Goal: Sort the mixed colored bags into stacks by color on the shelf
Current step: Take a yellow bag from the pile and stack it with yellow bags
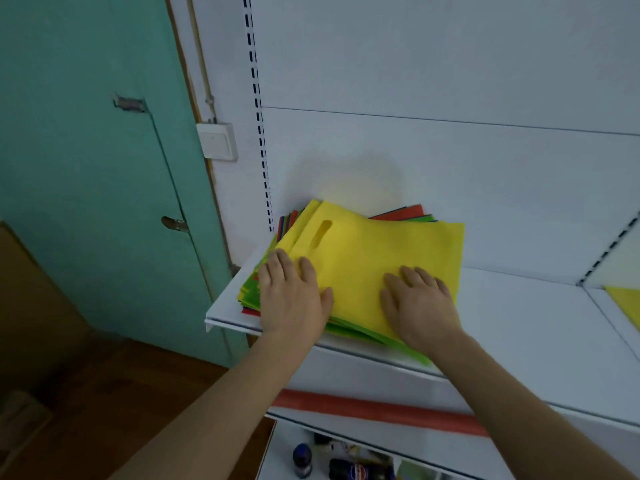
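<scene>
I see the white shelf [519,306] carrying one mixed pile of bags [346,265] at its left end: yellow on top, with green, red and blue edges showing beneath. By my reading the sorting has barely begun; only a yellow bag corner [627,303] lies well apart at the far right, perhaps the first colour stack. My left hand [294,296] and right hand [419,303] rest flat on the top yellow bag [374,244], fingers straight, gripping nothing. Nearly every bag remains unsorted.
</scene>
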